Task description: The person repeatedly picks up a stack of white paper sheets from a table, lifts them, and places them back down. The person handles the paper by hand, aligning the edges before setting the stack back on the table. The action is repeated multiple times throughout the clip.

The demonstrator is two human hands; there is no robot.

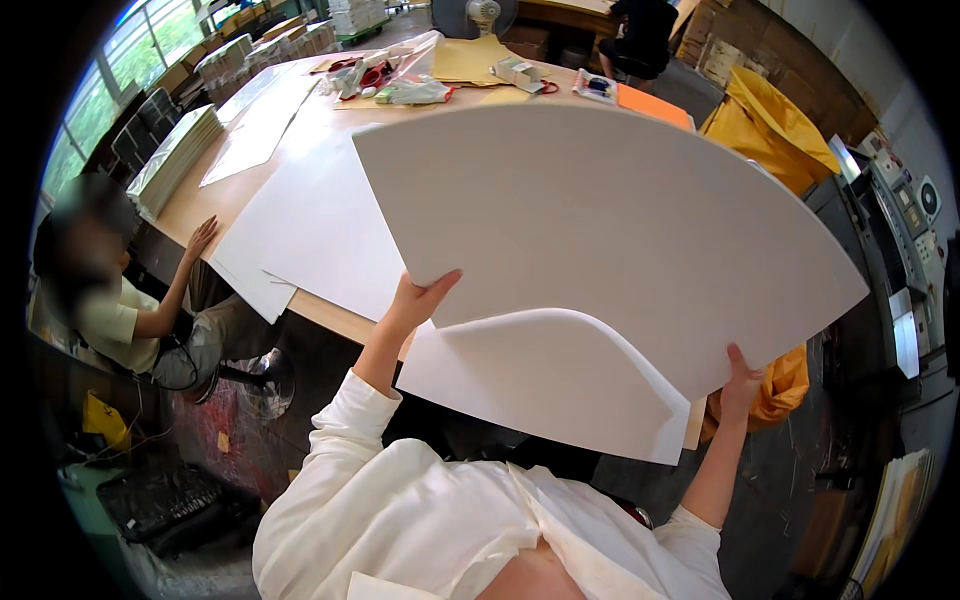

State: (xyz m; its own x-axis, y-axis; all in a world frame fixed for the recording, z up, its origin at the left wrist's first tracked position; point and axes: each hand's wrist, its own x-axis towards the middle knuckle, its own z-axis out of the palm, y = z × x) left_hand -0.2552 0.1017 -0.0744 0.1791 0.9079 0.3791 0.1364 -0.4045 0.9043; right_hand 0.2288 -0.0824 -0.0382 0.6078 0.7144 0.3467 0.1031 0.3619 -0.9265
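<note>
Large white paper-like sheet (610, 220) held up over pale wooden table (320, 130). Edges pinched by left hand (422, 302) and right hand (741, 384), wide apart, thumbs on top. Judged light, flexible, easily creased; best gripped lightly at opposite edges.

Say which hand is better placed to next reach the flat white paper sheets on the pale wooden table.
Probably the left hand, nearer those sheets than the right hand, though both grip a large white paper sheet.

There is room over the counter (235, 200) at the left, near a seated person's hand (203, 237). A big white sheet (610, 205) blocks the middle; bags (415, 91) crowd the far side.
</note>
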